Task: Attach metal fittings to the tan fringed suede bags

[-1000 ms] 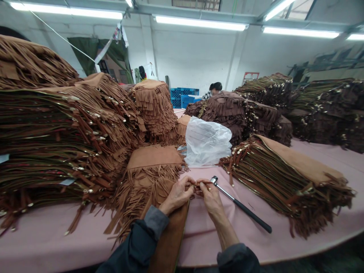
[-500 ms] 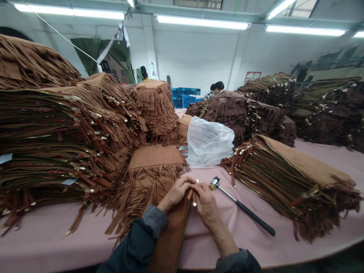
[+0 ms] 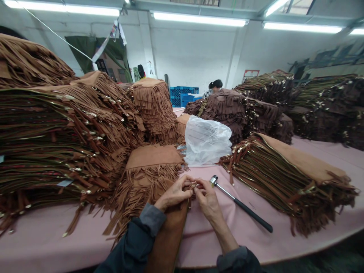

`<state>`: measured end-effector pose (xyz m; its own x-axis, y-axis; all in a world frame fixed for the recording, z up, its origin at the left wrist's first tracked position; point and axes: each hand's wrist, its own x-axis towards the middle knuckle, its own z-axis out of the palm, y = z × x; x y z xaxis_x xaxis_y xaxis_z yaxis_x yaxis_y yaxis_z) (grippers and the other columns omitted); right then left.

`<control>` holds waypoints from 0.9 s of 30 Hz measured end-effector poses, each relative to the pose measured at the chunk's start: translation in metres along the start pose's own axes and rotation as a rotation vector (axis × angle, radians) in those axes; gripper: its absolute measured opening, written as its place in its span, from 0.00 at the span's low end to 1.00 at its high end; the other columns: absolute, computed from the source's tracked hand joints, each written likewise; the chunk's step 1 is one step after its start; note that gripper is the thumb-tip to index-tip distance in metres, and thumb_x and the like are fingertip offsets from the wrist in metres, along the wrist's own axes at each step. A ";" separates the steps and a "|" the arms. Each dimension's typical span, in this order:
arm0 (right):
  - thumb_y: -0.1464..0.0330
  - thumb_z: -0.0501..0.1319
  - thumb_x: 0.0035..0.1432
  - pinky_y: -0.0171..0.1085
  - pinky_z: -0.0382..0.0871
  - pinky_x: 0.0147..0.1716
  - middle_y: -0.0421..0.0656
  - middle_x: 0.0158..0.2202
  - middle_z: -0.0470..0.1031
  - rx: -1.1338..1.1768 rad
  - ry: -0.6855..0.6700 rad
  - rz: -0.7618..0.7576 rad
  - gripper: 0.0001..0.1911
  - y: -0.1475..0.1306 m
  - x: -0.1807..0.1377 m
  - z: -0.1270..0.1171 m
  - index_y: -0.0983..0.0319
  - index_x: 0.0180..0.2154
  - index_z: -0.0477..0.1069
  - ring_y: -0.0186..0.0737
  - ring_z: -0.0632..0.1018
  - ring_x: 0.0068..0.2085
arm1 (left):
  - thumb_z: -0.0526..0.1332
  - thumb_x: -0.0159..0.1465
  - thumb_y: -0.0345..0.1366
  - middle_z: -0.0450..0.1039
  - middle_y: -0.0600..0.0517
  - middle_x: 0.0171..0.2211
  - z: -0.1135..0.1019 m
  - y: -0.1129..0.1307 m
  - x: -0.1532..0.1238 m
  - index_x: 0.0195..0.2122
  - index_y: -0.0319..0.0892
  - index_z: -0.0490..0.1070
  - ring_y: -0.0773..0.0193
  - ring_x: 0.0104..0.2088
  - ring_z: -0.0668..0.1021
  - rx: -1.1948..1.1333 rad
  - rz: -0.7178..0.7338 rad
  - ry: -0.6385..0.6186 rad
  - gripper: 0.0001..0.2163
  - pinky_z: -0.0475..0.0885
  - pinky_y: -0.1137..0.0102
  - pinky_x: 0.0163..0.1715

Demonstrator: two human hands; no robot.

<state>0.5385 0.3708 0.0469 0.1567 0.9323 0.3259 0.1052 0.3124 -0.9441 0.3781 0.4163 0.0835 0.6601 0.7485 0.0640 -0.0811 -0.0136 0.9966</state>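
Observation:
My left hand (image 3: 174, 193) and my right hand (image 3: 207, 199) meet at the top edge of a tan suede piece (image 3: 167, 239) that runs from the table down toward me. Both hands are closed in a pinch on a small metal fitting (image 3: 193, 185) at that edge. A small hammer (image 3: 241, 204) with a metal head and black handle lies on the pink table (image 3: 42, 242) just right of my right hand, untouched.
Tall stacks of tan fringed pieces (image 3: 57, 132) fill the left. A slanted stack (image 3: 287, 174) lies to the right, darker brown stacks (image 3: 241, 110) behind. A white plastic bag (image 3: 207, 140) sits mid-table. Another person (image 3: 214, 86) is far back beside blue crates (image 3: 182, 96).
My hands stayed together on the piece's top edge, shifting slightly as the fingers work the small metal fitting. The hammer has not moved.

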 end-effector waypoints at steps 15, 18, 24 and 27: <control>0.73 0.54 0.66 0.40 0.66 0.45 0.46 0.43 0.71 -0.734 0.002 -0.306 0.11 -0.004 -0.005 -0.004 0.57 0.45 0.74 0.45 0.72 0.46 | 0.58 0.60 0.28 0.73 0.53 0.36 -0.001 0.002 0.000 0.47 0.42 0.60 0.67 0.35 0.74 0.114 -0.012 -0.036 0.14 0.67 0.72 0.37; 0.75 0.54 0.67 0.38 0.64 0.42 0.43 0.38 0.72 -0.865 -0.120 -0.393 0.10 -0.006 -0.002 -0.009 0.58 0.43 0.72 0.43 0.72 0.42 | 0.57 0.58 0.28 0.72 0.55 0.31 -0.003 0.003 0.002 0.47 0.42 0.60 0.68 0.31 0.74 0.149 -0.040 -0.061 0.15 0.67 0.74 0.33; 0.75 0.54 0.67 0.39 0.62 0.40 0.45 0.37 0.71 -1.020 -0.342 -0.620 0.08 0.002 0.005 -0.028 0.62 0.38 0.70 0.44 0.70 0.40 | 0.56 0.53 0.28 0.71 0.58 0.26 -0.007 0.002 0.014 0.49 0.40 0.62 0.69 0.24 0.71 0.273 -0.178 -0.156 0.20 0.63 0.76 0.24; 0.74 0.53 0.68 0.40 0.61 0.40 0.45 0.36 0.71 -1.084 -0.328 -0.664 0.09 0.007 0.005 -0.033 0.62 0.37 0.70 0.44 0.69 0.39 | 0.57 0.52 0.29 0.67 0.60 0.24 -0.006 0.000 0.021 0.46 0.39 0.66 0.70 0.23 0.68 0.402 -0.175 -0.157 0.18 0.60 0.76 0.23</control>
<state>0.5727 0.3715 0.0432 -0.4585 0.7072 0.5383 0.8240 0.5652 -0.0407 0.3868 0.4361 0.0846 0.7454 0.6536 -0.1308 0.3173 -0.1754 0.9320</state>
